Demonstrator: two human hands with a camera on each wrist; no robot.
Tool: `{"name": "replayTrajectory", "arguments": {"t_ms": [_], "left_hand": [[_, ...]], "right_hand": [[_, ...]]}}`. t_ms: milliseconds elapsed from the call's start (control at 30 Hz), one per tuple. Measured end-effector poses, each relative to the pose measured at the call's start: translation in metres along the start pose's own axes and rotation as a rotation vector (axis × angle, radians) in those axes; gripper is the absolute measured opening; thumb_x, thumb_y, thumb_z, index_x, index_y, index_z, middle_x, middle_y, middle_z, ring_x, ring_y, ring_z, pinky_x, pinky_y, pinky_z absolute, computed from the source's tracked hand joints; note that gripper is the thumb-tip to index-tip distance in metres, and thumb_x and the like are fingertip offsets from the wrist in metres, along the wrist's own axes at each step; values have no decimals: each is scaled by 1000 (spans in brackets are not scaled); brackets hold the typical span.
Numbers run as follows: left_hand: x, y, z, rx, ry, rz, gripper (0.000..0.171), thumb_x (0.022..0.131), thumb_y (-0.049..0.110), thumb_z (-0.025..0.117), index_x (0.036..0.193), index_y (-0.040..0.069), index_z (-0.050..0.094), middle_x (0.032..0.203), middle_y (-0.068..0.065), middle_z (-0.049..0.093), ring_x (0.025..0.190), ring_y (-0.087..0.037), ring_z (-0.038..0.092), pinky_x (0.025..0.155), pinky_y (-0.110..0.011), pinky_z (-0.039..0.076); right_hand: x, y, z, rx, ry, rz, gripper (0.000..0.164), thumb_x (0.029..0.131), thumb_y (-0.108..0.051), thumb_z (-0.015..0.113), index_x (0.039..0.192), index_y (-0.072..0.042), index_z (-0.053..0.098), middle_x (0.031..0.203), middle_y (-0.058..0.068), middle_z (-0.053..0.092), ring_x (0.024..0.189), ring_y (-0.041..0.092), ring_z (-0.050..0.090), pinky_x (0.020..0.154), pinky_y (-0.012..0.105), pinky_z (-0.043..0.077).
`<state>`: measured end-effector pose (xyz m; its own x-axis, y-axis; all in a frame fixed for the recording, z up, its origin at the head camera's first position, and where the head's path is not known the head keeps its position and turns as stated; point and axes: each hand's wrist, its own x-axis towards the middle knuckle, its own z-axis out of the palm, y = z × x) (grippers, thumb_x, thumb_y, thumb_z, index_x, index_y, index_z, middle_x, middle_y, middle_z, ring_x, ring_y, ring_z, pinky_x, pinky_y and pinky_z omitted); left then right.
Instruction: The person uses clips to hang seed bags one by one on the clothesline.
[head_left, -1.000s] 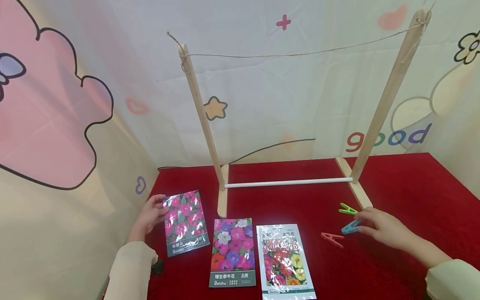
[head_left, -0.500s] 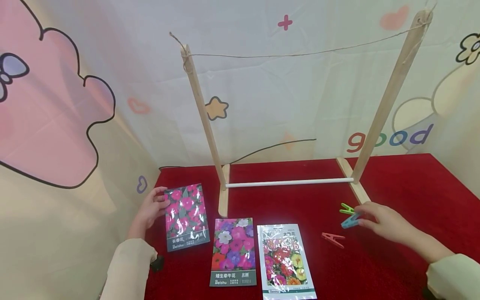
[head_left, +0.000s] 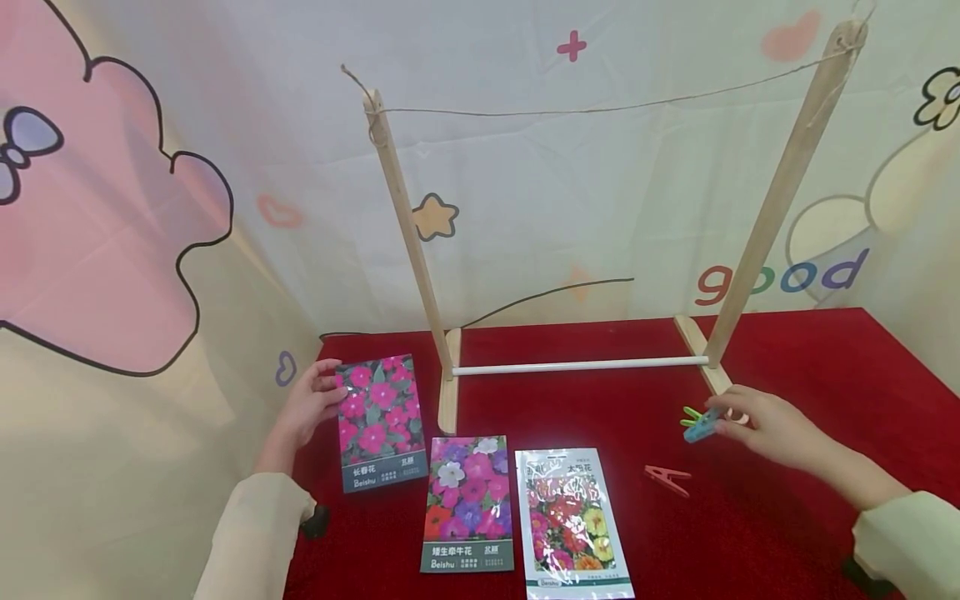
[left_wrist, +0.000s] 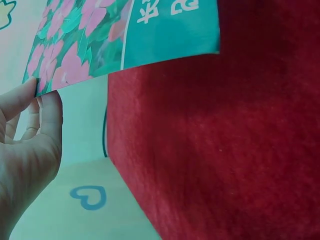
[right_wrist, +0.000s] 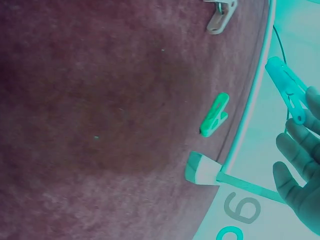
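Observation:
My left hand [head_left: 302, 408] pinches the left edge of a seed packet [head_left: 381, 412] printed with pink flowers, raised above the red cloth. In the left wrist view the thumb lies on the packet's front [left_wrist: 80, 45], the fingers behind it. A blue clothespin [head_left: 701, 427] is pinched between thumb and fingers of my right hand [head_left: 780, 433]; the right wrist view shows the clothespin [right_wrist: 285, 82] lifted off the cloth. Behind it lies a green clothespin [head_left: 690, 414], partly hidden in the head view. A pink clothespin [head_left: 667, 481] lies nearer on the cloth.
Two more seed packets lie flat: one with purple and pink flowers [head_left: 468, 504], one white-bordered [head_left: 573, 525]. A wooden frame stands behind, with a left post [head_left: 408, 225], right post [head_left: 787, 192], white bottom rod [head_left: 577, 366] and a string [head_left: 525, 113] across the top.
My left hand has lifted the pink-flower packet upward and slightly right. My right hand has raised the blue clothespin a little, now overlapping the green one in the head view.

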<state>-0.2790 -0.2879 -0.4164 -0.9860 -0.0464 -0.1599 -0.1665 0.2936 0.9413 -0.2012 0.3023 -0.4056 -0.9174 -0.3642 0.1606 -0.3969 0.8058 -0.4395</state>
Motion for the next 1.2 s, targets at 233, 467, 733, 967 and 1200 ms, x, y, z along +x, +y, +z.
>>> {"name": "replayTrajectory", "arguments": {"t_ms": [233,467,733,967,1200], "left_hand": [[-3,13,3,7,-1,40,51,87,16,53,132,15,29,115,-11,40,99,-20,49,77,-27,51],[-4,20,6,5,-9,103,48,87,16,54,130,15,31,109,-9,43,90,-15,53,75,-25,51],[-8,30,8,30,7,139,48,87,18,54,130,15,33,109,-9,43,89,-15,53,75,-24,51],[-11,41,12,15,13,165,49,87,18,55,131,15,33,106,-5,44,90,-14,52,73,-23,50],[-14,53,15,-2,-4,226,47,88,13,53,130,11,33,101,-4,45,81,-9,54,71,-21,50]], "right_hand": [[6,-5,-8,-34,23,-29,27,75,-14,68,100,-5,61,86,0,58,73,5,49,52,18,43],[11,-10,-16,-41,28,-54,32,76,-14,67,105,-2,60,94,8,58,72,6,51,52,17,45],[16,-16,-25,-76,74,-77,32,76,-14,67,105,-2,61,99,13,60,79,17,53,58,18,46],[24,-21,-34,-144,124,-125,32,73,-10,69,103,-1,61,96,9,60,80,18,54,61,24,47],[32,-26,-41,-172,166,-155,32,72,-8,70,102,-3,61,92,4,60,77,13,52,59,20,47]]}}
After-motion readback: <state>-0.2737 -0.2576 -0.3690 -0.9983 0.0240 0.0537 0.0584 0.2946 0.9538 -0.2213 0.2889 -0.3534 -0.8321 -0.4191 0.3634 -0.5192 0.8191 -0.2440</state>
